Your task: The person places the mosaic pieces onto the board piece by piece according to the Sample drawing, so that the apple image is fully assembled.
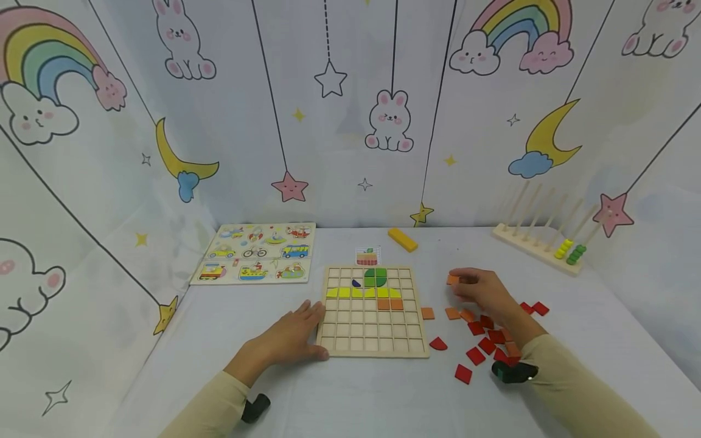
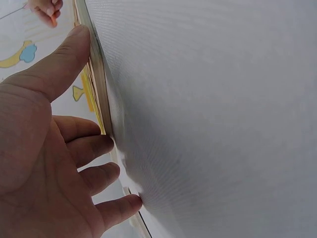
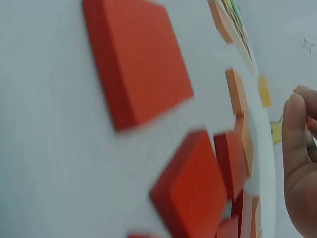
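Observation:
A wooden grid board [image 1: 356, 345] lies on the table, with yellow, green, orange and dark blue tiles set in its upper rows. My left hand [image 1: 291, 336] touches the board's left edge, its thumb near the lower corner; the left wrist view shows its fingers [image 2: 91, 148] loosely spread along that edge. To the right of the board, my right hand [image 1: 484, 296] pinches a small orange tile [image 1: 453, 280] just above the table. Below that hand lie loose orange tiles [image 1: 452, 313] and several red square tiles [image 3: 141, 59]. A red rounded piece [image 1: 439, 344] sits beside the board.
Behind the board are a small picture card [image 1: 367, 257] and a yellow block [image 1: 402, 239]. A wooden picture puzzle [image 1: 254, 252] lies at the back left. At the back right stands a peg rack [image 1: 539, 248] with yellow and green beads. A printed curtain [image 1: 339, 152] hangs behind the table.

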### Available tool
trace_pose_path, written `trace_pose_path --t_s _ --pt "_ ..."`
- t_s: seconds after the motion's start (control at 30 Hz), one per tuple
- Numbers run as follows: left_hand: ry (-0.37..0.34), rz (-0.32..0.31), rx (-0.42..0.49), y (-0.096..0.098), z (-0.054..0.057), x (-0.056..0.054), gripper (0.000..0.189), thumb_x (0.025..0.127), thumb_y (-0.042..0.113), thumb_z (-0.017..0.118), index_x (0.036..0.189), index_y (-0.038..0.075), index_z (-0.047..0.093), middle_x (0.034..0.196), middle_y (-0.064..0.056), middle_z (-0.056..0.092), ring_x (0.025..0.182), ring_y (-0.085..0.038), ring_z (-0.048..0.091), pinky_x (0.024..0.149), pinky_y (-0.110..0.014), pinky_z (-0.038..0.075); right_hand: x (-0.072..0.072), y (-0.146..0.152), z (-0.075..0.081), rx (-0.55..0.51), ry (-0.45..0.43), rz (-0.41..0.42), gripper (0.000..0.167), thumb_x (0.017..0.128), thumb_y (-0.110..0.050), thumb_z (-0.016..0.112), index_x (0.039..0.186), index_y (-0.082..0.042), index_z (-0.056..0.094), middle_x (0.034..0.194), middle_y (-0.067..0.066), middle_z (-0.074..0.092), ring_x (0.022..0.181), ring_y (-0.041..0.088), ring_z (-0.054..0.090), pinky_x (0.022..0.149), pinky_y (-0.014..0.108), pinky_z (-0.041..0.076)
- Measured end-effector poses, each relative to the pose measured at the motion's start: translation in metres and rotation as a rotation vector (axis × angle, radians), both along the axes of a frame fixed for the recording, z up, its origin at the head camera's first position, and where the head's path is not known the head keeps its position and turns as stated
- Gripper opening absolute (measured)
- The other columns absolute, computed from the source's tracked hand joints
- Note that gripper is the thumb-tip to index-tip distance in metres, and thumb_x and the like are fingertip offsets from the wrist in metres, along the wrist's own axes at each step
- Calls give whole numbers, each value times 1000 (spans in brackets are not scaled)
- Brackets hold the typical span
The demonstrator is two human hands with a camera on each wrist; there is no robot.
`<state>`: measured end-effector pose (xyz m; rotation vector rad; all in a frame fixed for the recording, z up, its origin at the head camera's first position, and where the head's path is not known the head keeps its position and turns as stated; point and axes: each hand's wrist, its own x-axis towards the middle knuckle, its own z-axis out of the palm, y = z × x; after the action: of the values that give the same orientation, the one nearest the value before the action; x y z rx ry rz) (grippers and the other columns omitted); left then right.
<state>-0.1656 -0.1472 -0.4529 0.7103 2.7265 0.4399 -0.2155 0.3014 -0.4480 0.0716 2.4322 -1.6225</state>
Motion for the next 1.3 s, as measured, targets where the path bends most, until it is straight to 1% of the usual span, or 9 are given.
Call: trace_pose_path --t_s 0.13,0.33,0.47,0.57,0.7,0.8,1.03,1.13,1.3 --pt "-4 5 5 1 0 0 97 85 51 79 159 6 35 165 -9 33 155 -35 23 120 -60 28 -5 -21 0 -31 23 41 54 98 -19 70 146 -2 53 126 17 54 104 22 63 89 29 60" --pt "-1 5 3 1 0 0 97 85 52 78 159 6 34 165 -9 33 155 -34 23 121 -60 28 -13 -66 1 -24 8 75 48 95 -15 74 140 -6 60 114 13 59 95 22 65 83 29 61" --pt "-3 5 5 0 -1 0 97 85 52 78 159 6 34 165 -9 33 155 -34 22 121 -60 28 -15 -98 -3 -6 -27 88 47 91 -18 78 135 -11 64 101 12 67 81 22 66 70 28 60" --pt "-5 4 8 0 -1 0 97 86 52 78 159 6 35 165 -9 33 155 -35 23 120 -60 28 -15 -118 -7 6 -41 126 45 90 -21 79 133 -15 67 92 12 68 66 21 64 57 26 52" --pt "-4 4 8 0 0 0 96 85 52 78 158 6 35 165 -10 34 155 -36 23 120 -60 28 -12 -139 -12 63 -1 211 41 90 -22 79 130 -17 70 87 9 66 56 19 59 50 25 45" --pt "-1 1 3 0 0 -1 96 85 52 78 158 6 36 165 -10 34 154 -37 23 120 -60 28 -11 -151 -14 169 73 261 38 89 -23 79 127 -17 72 83 6 64 60 17 58 53 26 46" --pt "6 -19 0 0 0 -1 94 87 53 76 158 7 37 165 -10 33 154 -38 23 120 -61 29 -6 -167 -17 404 169 273 38 86 -21 79 123 -19 75 85 -3 62 82 16 54 66 29 45" --pt "16 -33 0 -1 0 -1 91 87 53 75 157 8 39 165 -10 34 154 -39 23 119 -63 30 -4 -170 -17 454 201 275 37 85 -20 79 122 -19 76 82 -5 62 80 15 54 65 29 44" --pt "30 -42 -5 -1 2 0 88 88 53 75 157 11 41 165 -9 33 154 -40 23 118 -64 30 -1 -172 -16 469 227 284 36 86 -19 79 122 -18 76 74 -5 60 70 13 52 60 28 41"
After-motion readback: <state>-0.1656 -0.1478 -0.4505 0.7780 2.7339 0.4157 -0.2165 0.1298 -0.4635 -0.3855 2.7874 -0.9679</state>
